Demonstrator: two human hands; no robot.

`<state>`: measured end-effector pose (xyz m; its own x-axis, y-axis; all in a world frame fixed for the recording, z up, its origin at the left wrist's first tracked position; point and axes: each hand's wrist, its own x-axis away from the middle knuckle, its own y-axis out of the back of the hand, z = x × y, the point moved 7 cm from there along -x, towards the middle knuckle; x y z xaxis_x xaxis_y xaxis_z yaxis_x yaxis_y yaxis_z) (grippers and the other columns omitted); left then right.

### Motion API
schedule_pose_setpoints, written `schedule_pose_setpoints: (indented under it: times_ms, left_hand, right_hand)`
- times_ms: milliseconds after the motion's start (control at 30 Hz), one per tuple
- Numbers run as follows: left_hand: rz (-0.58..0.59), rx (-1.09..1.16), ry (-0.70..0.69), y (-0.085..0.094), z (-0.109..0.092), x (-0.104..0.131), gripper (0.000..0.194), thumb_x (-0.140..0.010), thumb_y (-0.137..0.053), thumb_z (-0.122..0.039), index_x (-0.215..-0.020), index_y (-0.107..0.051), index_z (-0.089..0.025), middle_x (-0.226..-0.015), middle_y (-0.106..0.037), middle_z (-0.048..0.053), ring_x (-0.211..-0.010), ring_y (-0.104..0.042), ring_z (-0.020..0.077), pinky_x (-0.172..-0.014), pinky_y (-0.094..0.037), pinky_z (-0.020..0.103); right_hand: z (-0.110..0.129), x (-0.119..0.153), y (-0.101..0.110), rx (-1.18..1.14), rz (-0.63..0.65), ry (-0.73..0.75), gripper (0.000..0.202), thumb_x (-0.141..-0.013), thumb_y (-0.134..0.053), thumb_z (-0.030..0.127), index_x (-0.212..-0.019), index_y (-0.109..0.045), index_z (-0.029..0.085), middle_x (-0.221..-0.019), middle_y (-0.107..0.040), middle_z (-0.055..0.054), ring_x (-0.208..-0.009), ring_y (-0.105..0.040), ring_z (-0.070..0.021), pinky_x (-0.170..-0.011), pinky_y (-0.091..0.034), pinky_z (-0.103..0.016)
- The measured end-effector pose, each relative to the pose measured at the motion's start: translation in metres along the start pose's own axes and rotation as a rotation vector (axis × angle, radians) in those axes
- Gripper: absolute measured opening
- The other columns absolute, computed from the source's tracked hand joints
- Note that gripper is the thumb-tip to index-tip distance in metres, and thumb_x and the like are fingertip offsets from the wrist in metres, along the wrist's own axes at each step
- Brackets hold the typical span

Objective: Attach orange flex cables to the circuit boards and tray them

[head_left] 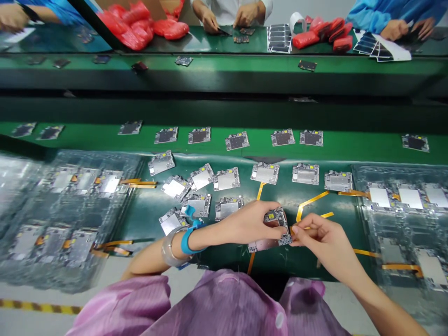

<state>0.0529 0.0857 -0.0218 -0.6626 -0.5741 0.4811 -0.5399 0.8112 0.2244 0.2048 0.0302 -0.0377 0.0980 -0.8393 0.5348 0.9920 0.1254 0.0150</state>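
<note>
My left hand (261, 221), with a blue wrist strap (189, 238), grips a circuit board (276, 217) between thumb and fingers above the green bench. At the board's right edge, the fingertips of my right hand (320, 233) pinch the end of an orange flex cable (293, 229). Part of that cable is hidden behind the fingers. Another orange strip (251, 263) lies below the held board, and a bent one (311, 203) is just beyond my right hand. Several boards with silver shields, such as one (265, 173) straight ahead, lie beyond and left of my hands.
Clear plastic trays holding boards with orange cables stand at left (121, 205) and right (364, 224). A green conveyor belt (210, 148) carries several dark-faced boards. Across the line, other people's hands (247, 16) work near red bags (129, 23) and label sheets (279, 38).
</note>
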Motion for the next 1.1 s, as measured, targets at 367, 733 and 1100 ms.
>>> schedule_pose_setpoints:
  times_ms: [367,733,1100]
  left_hand:
    - [0.019,-0.042,0.008,-0.004,0.004,-0.001,0.02,-0.081,-0.063,-0.036,-0.076,-0.052,-0.019,-0.065,-0.048,-0.007,-0.058,-0.036,0.0091,-0.051,-0.029,0.023]
    - [0.069,0.07,0.044,-0.005,-0.001,-0.013,0.015,-0.074,-0.067,-0.03,-0.081,-0.069,-0.017,-0.073,-0.066,-0.001,-0.062,-0.053,0.0121,-0.053,-0.037,0.022]
    - [-0.11,-0.05,-0.133,-0.026,-0.034,-0.032,0.008,-0.09,-0.055,-0.027,-0.091,-0.061,-0.021,-0.068,-0.064,-0.004,-0.062,-0.058,0.0138,-0.058,-0.045,0.025]
  right_hand:
    - [-0.005,-0.004,-0.006,0.085,0.19,-0.067,0.033,-0.083,-0.069,0.051,-0.082,-0.064,0.018,-0.072,-0.068,0.002,-0.075,-0.071,-0.0153,-0.078,-0.061,-0.027]
    - [-0.009,0.0,0.002,0.254,0.089,0.059,0.025,-0.091,-0.063,0.043,-0.088,-0.068,0.019,-0.077,-0.074,-0.001,-0.073,-0.071,-0.0174,-0.066,-0.052,-0.024]
    - [0.015,0.07,0.021,0.713,-0.78,0.792,0.021,-0.092,-0.066,0.016,-0.113,-0.067,0.021,-0.104,-0.066,-0.009,-0.099,-0.064,-0.0223,-0.09,-0.053,-0.038]
